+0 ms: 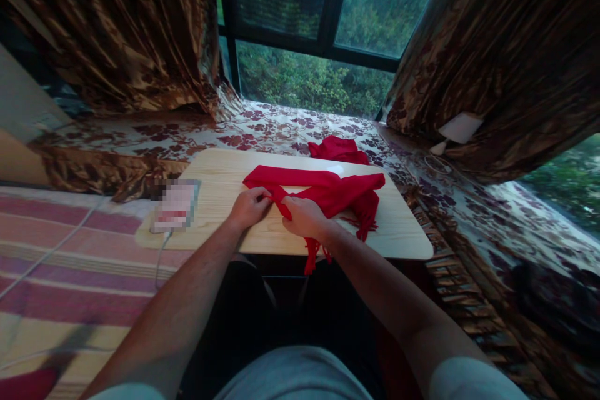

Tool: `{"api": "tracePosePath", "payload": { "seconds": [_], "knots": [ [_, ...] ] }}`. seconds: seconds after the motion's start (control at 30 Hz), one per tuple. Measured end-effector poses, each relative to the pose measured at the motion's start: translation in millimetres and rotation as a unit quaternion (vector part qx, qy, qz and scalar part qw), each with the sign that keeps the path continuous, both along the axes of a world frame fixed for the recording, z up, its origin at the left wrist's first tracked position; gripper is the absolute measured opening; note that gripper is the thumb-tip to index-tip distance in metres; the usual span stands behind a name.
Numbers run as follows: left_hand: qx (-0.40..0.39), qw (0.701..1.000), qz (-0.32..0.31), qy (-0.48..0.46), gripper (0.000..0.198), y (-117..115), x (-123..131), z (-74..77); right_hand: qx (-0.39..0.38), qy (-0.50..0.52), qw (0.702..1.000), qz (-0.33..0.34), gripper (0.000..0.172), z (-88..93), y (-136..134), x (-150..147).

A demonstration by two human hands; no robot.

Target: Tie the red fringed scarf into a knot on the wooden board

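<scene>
A red fringed scarf (323, 186) lies folded and looped across a pale wooden table (215, 200), its tassels hanging over the near edge. My left hand (250, 207) pinches the scarf's left part, thumb and forefinger pressed together on the cloth. Close beside it, my right hand (304, 217) is closed round another section of the same scarf, palm down. Part of the cloth under the right hand is hidden. Behind the table, a second bunched red cloth (340, 149) rests on the flowered sill cover; whether it joins the scarf I cannot tell.
A blurred-out flat device (175, 206) with a white cable lies at the table's left. A striped bed cover (70, 256) is to the left. A small white lamp (462, 128) stands on the sill (281, 122) at right. Brown curtains (140, 31) flank the window.
</scene>
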State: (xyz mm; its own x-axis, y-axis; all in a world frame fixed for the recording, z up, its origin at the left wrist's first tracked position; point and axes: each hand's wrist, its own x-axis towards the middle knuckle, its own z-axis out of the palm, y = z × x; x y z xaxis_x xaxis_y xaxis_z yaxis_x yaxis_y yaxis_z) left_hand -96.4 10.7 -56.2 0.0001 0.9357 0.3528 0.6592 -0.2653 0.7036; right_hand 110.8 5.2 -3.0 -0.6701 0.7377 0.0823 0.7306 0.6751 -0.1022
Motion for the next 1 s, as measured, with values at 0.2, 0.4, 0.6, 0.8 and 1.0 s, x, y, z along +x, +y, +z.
{"api": "tracePosePath", "payload": {
  "seconds": [0.2,0.4,0.6,0.8,1.0],
  "knots": [
    [0.003,0.998,0.046,-0.030,0.016,3.1,-1.6,-3.3,0.000,-0.053,0.997,-0.051,0.037,7.1,1.6,27.2],
    [0.000,0.996,0.085,-0.041,0.015,6.5,-2.9,-5.2,-0.005,-0.099,0.990,-0.098,0.044,11.9,13.4,69.2],
    [-0.018,0.984,0.168,-0.060,0.014,4.5,-4.6,0.4,-0.039,-0.144,0.972,-0.184,0.042,17.8,40.2,116.6],
    [-0.018,0.973,0.207,-0.103,0.008,1.8,-4.8,5.3,-0.030,-0.120,0.931,-0.342,0.039,23.8,62.1,162.2],
    [-0.011,0.973,0.202,-0.114,0.025,0.4,-3.3,6.6,0.021,-0.110,0.901,-0.419,0.037,23.0,67.5,174.2]
  ]
}}
